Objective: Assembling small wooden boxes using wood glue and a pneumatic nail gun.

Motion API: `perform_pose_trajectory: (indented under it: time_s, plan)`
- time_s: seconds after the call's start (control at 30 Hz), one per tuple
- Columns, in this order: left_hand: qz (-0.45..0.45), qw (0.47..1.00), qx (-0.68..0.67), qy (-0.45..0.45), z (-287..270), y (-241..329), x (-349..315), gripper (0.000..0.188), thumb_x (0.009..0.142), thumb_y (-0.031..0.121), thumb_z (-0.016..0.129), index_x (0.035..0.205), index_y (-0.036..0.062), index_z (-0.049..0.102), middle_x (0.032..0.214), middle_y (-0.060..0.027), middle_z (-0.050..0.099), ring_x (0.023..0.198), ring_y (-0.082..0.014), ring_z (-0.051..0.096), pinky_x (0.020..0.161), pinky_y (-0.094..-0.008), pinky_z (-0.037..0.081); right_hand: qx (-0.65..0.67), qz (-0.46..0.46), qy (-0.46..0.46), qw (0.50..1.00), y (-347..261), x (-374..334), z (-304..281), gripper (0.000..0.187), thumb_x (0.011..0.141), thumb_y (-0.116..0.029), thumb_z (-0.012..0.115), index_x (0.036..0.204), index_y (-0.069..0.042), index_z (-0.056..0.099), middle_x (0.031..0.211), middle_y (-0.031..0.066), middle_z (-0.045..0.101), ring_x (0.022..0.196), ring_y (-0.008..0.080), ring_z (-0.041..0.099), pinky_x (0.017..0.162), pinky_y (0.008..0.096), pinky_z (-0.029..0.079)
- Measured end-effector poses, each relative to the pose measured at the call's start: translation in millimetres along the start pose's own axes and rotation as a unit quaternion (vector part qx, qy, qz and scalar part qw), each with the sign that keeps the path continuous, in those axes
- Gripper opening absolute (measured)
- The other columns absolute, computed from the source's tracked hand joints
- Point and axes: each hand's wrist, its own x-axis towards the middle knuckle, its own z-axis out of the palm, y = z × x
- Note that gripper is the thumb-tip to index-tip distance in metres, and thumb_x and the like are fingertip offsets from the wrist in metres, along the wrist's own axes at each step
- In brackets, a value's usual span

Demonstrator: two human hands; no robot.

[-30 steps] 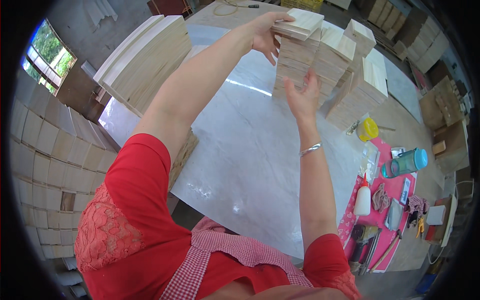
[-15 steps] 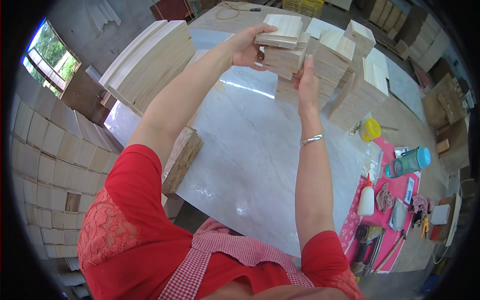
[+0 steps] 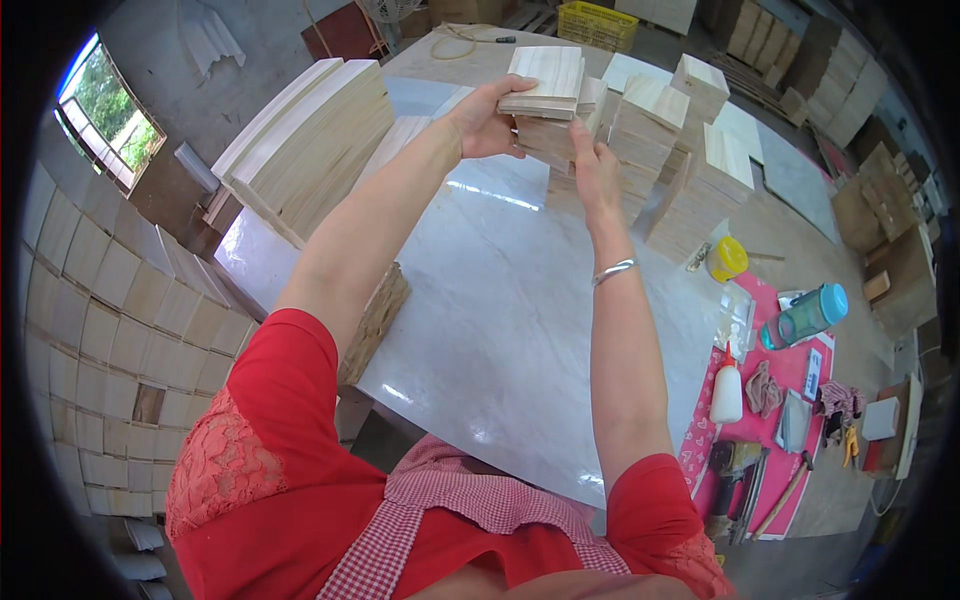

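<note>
Across the table, my left hand [image 3: 486, 120] is closed around the left side of some pale wooden boards [image 3: 545, 84] at the top of a stack. Its thumb lies over the top board and its fingers reach down the side. My right hand [image 3: 598, 178] presses against the near right corner of the same boards, thumb pointing up, with its other fingers partly hidden. Right beside these boards stand further stacks of wooden blocks [image 3: 650, 125], and another tall stack [image 3: 705, 195] is nearer on the right.
Large wooden panels [image 3: 310, 140] stand on the left of the glossy tabletop [image 3: 500, 330]. To the right are a yellow tub [image 3: 728, 259], a teal bottle [image 3: 805, 315], a white glue bottle [image 3: 727, 393] and a hammer [image 3: 785, 495] on pink cloth. Stacked blocks [image 3: 110, 370] line the far left.
The whole view has shifted slightly. My right thumb has moved leftward, from the boards' right side to their near corner. My left hand keeps its hold.
</note>
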Motion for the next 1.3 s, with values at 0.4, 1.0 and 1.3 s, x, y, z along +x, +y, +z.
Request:
perform_pose_trajectory:
  time_s: [0.4,1.0,1.3]
  plan:
    - [0.093,0.993,0.063,-0.045,42.6,-69.6,-82.0,0.083,0.078,0.029,0.074,0.147,0.0045,0.036,0.140,-0.0103,0.051,0.131,-0.0252,0.048,0.114,-0.0456,0.030,0.185,-0.112,-0.123,0.969,3.2,-79.2,-58.6,0.075,0.096,-0.052,0.050,0.143,0.005,0.037,0.137,0.0176,0.053,0.123,0.0245,0.053,0.103,0.0352,0.041]
    - [0.236,0.932,0.259,-0.094,103.3,-298.9,-152.7,0.149,0.055,0.047,0.093,0.155,0.0009,-0.008,0.161,-0.0222,0.003,0.151,-0.0358,0.002,0.122,-0.0428,0.013,0.240,0.082,-0.087,0.963,101.2,-277.6,-127.2,0.099,0.092,-0.078,0.024,0.157,-0.004,0.012,0.157,0.0136,0.029,0.145,0.0256,0.028,0.118,0.0371,0.021]
    - [0.254,0.920,0.288,-0.083,112.9,-305.8,-153.7,0.154,0.051,0.047,0.096,0.155,0.0015,-0.009,0.162,-0.0192,0.001,0.151,-0.0336,0.001,0.121,-0.0456,0.013,0.260,0.043,-0.029,0.964,99.6,-282.4,-117.2,0.096,0.095,-0.075,0.020,0.156,-0.002,0.015,0.158,0.0146,0.028,0.145,0.0253,0.027,0.118,0.0371,0.021]
